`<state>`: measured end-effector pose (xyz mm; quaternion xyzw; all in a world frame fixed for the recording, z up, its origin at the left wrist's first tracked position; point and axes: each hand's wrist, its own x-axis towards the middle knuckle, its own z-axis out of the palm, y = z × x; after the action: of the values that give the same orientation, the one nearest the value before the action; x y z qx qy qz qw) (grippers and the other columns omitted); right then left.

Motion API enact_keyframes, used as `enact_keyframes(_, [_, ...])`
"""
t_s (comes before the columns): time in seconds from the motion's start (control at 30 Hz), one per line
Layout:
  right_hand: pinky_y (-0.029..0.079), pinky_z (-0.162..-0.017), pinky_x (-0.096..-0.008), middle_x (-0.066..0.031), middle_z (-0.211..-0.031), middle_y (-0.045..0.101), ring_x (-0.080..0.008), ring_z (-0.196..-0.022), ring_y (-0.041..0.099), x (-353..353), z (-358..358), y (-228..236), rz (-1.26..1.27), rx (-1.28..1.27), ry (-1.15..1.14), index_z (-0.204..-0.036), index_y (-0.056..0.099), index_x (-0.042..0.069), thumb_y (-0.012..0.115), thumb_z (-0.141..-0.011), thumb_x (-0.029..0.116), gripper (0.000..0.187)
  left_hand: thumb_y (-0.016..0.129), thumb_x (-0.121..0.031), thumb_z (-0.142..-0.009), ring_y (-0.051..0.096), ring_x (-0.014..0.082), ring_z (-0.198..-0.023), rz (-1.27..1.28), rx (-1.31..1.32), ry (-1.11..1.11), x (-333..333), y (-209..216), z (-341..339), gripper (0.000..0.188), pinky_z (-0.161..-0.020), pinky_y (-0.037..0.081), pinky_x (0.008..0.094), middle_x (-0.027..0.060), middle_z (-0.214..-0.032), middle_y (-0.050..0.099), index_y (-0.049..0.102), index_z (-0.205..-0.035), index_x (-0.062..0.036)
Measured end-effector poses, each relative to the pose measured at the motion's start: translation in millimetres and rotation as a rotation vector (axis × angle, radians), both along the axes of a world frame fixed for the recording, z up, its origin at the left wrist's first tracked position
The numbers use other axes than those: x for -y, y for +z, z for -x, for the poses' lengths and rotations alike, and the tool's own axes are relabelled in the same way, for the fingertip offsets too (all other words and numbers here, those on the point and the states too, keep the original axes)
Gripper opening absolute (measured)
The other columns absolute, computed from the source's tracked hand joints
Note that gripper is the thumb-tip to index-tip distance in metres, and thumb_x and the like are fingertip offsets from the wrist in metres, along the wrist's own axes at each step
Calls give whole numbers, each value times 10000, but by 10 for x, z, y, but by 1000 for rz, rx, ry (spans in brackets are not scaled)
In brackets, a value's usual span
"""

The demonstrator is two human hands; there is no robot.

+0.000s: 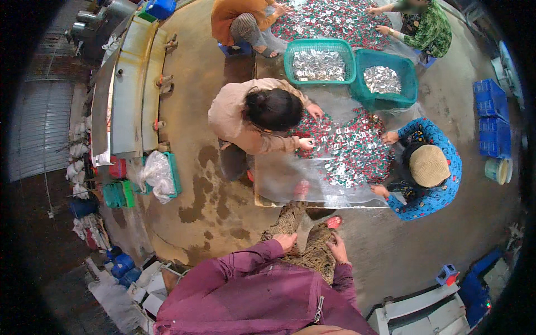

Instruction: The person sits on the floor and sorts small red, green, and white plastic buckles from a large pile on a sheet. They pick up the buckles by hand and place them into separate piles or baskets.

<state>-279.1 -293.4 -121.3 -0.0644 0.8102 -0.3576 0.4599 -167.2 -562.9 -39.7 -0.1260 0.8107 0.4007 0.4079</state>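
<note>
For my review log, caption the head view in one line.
Wearer's left hand and right hand on patterned trousers; nearby, two co-workers handle piled red, green and silvery pieces.

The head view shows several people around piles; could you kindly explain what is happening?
The wearer's left hand and right hand are at the patterned trousers. A person in beige and a person in a woven hat have their hands at the near pile of small red, green and silvery pieces on plastic sheeting. Beyond, a teal basket and a darker basket hold silvery pieces, while a person in orange and a person in green are at a far pile.
</note>
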Motion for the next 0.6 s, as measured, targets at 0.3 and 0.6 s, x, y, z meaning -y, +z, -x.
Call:
enact_keyframes(0.3, [482, -608, -269, -59, -836, 611, -140, -738, 582, -287, 266, 222, -29, 241, -348, -1257, 535, 46, 551, -831, 115, 431, 425, -411, -911, 631, 401, -818, -9, 222, -192, 221, 259, 159, 392, -705, 500, 496, 197, -898, 657, 546, -1138, -116])
enact_keyframes(0.6, [483, -569, -233, -53, -867, 611, -96, -706, 573, -694, 479, 264, -160, 465, -613, -1276, 513, 39, 497, -852, 87, 428, 652, -328, -782, 623, 382, -869, -64, 383, -61, -29, 270, 103, 357, -749, 494, 476, 193, -883, 651, 568, -1017, -73])
